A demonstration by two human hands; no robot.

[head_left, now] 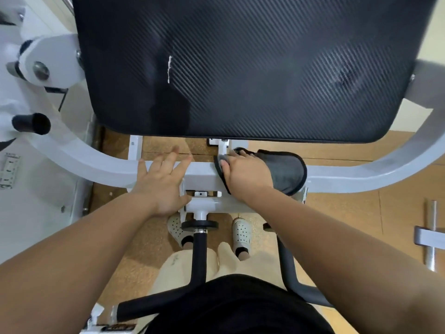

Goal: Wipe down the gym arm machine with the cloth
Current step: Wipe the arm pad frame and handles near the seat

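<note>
Cloth [285, 171]: dark grey, black-edged, draped over white frame bar [337, 175].

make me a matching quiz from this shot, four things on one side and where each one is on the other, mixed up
Things:
1 cloth
2 left hand
3 black pad
4 white shoes

Places:
a on the floor below the frame
b flat on the white bar, holding nothing
c above the bar, filling the top of the view
d on the bar under the right hand

Pairs: 1-d, 2-b, 3-c, 4-a
</note>
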